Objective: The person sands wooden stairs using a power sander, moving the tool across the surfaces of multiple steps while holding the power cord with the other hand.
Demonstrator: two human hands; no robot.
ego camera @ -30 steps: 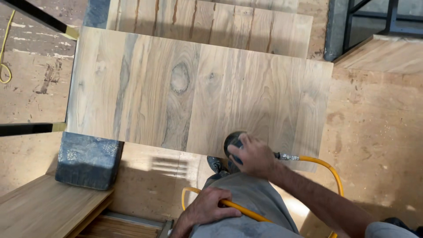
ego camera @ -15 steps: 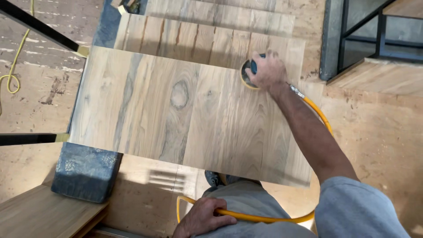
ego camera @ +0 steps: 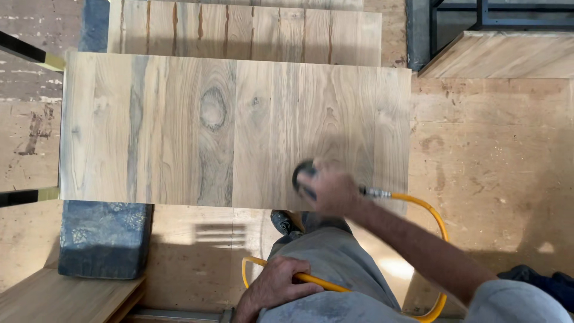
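Note:
A large wooden panel [ego camera: 179,125] with a dark knot lies flat in front of me. My right hand [ego camera: 332,190] grips a round air sander [ego camera: 303,176] pressed on the panel's near edge, blurred by motion. A yellow air hose [ego camera: 426,210] runs from the sander's metal fitting, loops right and down, and crosses my lap. My left hand [ego camera: 275,288] rests on my grey-trousered thigh, closed around that hose [ego camera: 317,280].
A second wooden panel [ego camera: 245,30] lies behind the first. A blue-grey padded block [ego camera: 104,239] supports the panel at lower left. Another board [ego camera: 60,299] sits at bottom left, a wooden bench top [ego camera: 508,57] and dark metal frame at upper right. My shoe [ego camera: 282,222] shows below the panel.
My right hand has drawn the sander from the panel's far right edge back to its near edge. The left hand stays on the hose.

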